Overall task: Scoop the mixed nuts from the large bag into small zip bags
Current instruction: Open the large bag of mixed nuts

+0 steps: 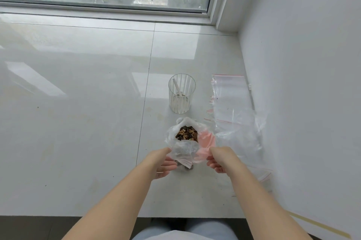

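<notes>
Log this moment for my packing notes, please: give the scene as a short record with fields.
surface: pale tiled sill below a window
large bag: clear plastic bag, mouth open, mixed nuts visible inside
left hand: left hand holds the bag's near left edge
right hand: right hand holds the bag's near right edge
scoop: white spoon standing in a ribbed clear cup behind the bag
small zip bags: red-striped zip bags lying flat, right of the cup
filled small bags: none visible
</notes>
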